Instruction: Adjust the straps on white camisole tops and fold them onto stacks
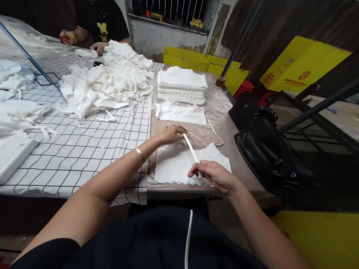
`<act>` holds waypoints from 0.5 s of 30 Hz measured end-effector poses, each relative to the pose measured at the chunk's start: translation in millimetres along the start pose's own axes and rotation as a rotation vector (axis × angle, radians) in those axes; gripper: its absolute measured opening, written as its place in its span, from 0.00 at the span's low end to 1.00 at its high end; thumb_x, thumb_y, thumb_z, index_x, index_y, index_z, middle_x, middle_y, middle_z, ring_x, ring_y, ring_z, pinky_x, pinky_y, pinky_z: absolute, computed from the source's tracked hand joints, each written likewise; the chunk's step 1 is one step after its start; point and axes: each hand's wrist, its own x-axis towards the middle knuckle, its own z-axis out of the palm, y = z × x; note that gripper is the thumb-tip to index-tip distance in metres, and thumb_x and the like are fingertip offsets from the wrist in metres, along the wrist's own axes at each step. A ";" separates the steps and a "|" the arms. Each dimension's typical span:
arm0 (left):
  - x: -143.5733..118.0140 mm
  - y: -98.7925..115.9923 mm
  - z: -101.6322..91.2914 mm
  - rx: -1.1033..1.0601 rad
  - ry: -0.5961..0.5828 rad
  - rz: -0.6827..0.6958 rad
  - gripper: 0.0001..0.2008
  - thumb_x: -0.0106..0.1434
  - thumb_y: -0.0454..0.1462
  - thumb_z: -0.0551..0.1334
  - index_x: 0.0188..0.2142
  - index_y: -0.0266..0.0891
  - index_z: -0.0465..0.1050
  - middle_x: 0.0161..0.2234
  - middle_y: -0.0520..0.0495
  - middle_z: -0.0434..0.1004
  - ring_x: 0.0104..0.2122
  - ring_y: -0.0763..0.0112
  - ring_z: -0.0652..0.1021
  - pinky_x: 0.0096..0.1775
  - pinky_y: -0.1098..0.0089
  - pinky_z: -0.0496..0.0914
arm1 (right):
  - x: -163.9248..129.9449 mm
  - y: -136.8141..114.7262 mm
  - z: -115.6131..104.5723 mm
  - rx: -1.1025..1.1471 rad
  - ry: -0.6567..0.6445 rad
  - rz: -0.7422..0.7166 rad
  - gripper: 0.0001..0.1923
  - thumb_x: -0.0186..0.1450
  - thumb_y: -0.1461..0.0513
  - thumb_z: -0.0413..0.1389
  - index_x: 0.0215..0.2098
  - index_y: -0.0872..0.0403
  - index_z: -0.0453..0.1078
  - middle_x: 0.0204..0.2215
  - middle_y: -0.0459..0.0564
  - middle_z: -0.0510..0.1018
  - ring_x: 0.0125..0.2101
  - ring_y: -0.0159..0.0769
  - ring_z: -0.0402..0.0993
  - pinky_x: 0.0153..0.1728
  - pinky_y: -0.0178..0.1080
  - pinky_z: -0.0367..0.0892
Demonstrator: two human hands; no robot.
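A white cloth piece (177,165) with a scalloped edge lies flat near the table's front edge. Over it I hold a white strap (191,149) stretched between both hands. My left hand (173,133) pinches its far end and my right hand (215,176) pinches its near end. Another white strap (187,245) runs down over my dark lap. Beyond the hands lie a single flat cloth piece (181,113) and a neat stack of folded white pieces (182,85).
A loose heap of white cloth (109,82) covers the checked tablecloth (82,152) to the left. A black bag (267,153) sits at the table's right edge. Another person in black (96,22) works at the far end. Yellow cartons (301,69) stand to the right.
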 end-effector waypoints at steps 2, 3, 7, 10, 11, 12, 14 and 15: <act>5.6 -6.1 -5.7 -0.098 -0.010 -0.002 0.19 0.59 0.51 0.63 0.38 0.38 0.82 0.48 0.41 0.78 0.47 0.59 0.75 0.50 0.63 0.67 | 1.9 1.5 -5.8 -0.014 -0.044 0.043 0.22 0.56 0.45 0.64 0.32 0.56 0.75 0.32 0.53 0.80 0.33 0.34 0.68 0.38 0.38 0.60; 7.4 -7.6 -7.6 -0.127 -0.013 -0.006 0.20 0.58 0.51 0.64 0.37 0.38 0.82 0.46 0.41 0.79 0.46 0.60 0.75 0.49 0.64 0.68 | 3.8 1.6 -8.4 -0.024 -0.062 0.061 0.22 0.55 0.45 0.64 0.32 0.56 0.76 0.33 0.53 0.80 0.34 0.35 0.69 0.38 0.37 0.60; 11.7 -5.1 -14.3 -0.141 -0.015 -0.127 0.16 0.59 0.46 0.64 0.38 0.36 0.81 0.40 0.43 0.81 0.40 0.63 0.77 0.44 0.67 0.69 | 16.4 -1.7 -18.8 -0.103 -0.045 0.082 0.25 0.52 0.44 0.66 0.29 0.58 0.78 0.26 0.49 0.74 0.28 0.30 0.64 0.31 0.35 0.57; 11.0 2.0 -21.8 -0.039 -0.007 -0.325 0.14 0.58 0.39 0.64 0.42 0.36 0.80 0.39 0.44 0.81 0.38 0.63 0.77 0.40 0.68 0.70 | 28.8 -8.1 -25.8 -0.071 0.007 0.109 0.23 0.50 0.47 0.68 0.29 0.59 0.78 0.18 0.42 0.65 0.21 0.25 0.54 0.25 0.34 0.53; 8.2 4.6 -23.9 0.043 0.009 -0.379 0.14 0.56 0.37 0.65 0.43 0.37 0.79 0.39 0.44 0.81 0.38 0.62 0.78 0.41 0.68 0.69 | 33.0 -11.1 -27.9 -0.030 0.030 0.115 0.21 0.50 0.49 0.69 0.29 0.59 0.78 0.17 0.41 0.63 0.20 0.24 0.53 0.24 0.33 0.53; 3.6 7.3 -25.0 0.140 0.038 -0.414 0.15 0.54 0.35 0.66 0.43 0.38 0.78 0.39 0.44 0.80 0.39 0.61 0.77 0.42 0.67 0.69 | 37.1 -14.4 -29.9 0.019 0.053 0.114 0.19 0.50 0.51 0.70 0.30 0.58 0.78 0.17 0.41 0.64 0.20 0.24 0.53 0.23 0.33 0.53; -11.2 12.6 -22.4 0.305 0.100 -0.433 0.16 0.52 0.35 0.67 0.42 0.38 0.77 0.40 0.44 0.80 0.41 0.58 0.77 0.46 0.63 0.67 | 44.8 -20.9 -33.8 0.107 0.094 0.092 0.15 0.50 0.57 0.71 0.31 0.57 0.77 0.20 0.43 0.69 0.20 0.24 0.57 0.23 0.32 0.54; -20.9 15.1 -18.1 0.350 0.115 -0.420 0.14 0.53 0.36 0.67 0.41 0.38 0.76 0.39 0.43 0.79 0.41 0.57 0.77 0.47 0.61 0.67 | 48.6 -23.7 -35.6 0.137 0.108 0.077 0.14 0.50 0.59 0.71 0.31 0.57 0.77 0.22 0.45 0.71 0.21 0.24 0.59 0.22 0.31 0.55</act>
